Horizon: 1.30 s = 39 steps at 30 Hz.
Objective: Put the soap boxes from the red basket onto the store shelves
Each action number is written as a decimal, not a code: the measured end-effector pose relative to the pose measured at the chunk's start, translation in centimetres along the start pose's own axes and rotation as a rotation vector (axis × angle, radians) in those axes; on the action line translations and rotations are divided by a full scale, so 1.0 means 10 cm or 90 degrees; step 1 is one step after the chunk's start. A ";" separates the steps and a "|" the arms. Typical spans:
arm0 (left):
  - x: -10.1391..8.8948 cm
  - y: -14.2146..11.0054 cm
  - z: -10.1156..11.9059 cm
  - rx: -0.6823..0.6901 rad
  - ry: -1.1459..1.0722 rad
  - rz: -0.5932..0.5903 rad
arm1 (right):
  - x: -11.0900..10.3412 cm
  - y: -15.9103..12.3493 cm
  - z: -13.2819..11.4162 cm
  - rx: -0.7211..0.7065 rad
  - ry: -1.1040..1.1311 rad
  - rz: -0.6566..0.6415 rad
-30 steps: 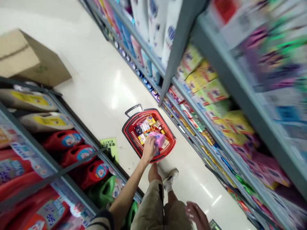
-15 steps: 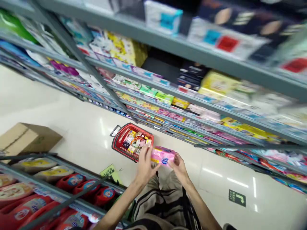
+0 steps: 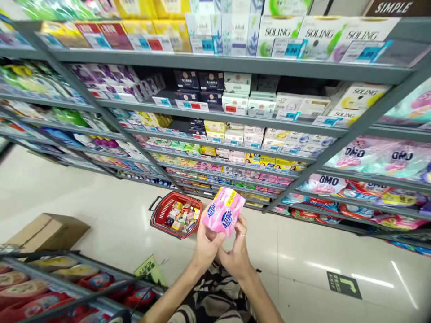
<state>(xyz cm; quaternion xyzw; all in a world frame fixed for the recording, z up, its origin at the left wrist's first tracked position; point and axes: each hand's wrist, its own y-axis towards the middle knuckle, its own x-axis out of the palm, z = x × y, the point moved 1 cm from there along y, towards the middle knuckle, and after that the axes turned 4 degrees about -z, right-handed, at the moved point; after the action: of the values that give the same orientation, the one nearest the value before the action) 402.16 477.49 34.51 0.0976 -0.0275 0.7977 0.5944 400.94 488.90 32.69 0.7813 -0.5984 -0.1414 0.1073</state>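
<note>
L hand (image 3: 206,244) + R hand (image 3: 238,252) both clamped on pink pack (image 3: 224,212), pack held up btwn hands, facing shelves (image 3: 235,65), red basket (image 3: 167,207) w/ sm. boxes (image 3: 183,217) on floor (image 3: 256,237), cardboard box (image 3: 50,233) far L.

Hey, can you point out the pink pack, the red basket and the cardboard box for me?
Pink pack (image 3: 224,211): head view, middle of its printed wrapper.
Red basket (image 3: 182,198): head view, its far inner wall.
Cardboard box (image 3: 59,233): head view, its darker side.
</note>
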 end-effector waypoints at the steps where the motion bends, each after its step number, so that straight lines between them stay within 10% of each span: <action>1: -0.02 0.05 0.08 -0.006 -0.017 -0.007 | -0.06 -0.03 -0.03 -0.038 -0.026 -0.036; 9: -0.36 0.24 0.57 -0.109 -0.223 -0.088 | -0.42 0.33 -0.44 -0.056 0.099 0.015; 12: -0.54 0.39 0.73 -0.141 -0.240 -0.152 | -0.24 0.65 -0.64 0.031 0.115 -0.134; 18: -1.00 0.64 0.82 -0.077 -0.216 -0.174 | 0.37 0.92 -0.62 0.031 0.153 0.051; 28: -1.52 0.40 0.40 -0.067 -0.117 -0.106 | 0.82 0.57 -0.33 0.180 0.228 -0.058; 39: -1.10 0.26 -0.23 -0.177 -0.101 -0.179 | 0.33 0.07 0.01 0.239 0.224 0.063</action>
<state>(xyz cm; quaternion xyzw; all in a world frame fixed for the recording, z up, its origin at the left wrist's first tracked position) 402.44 466.72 30.40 0.0797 -0.1699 0.6854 0.7035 401.08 485.48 32.56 0.7700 -0.6236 0.1157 0.0701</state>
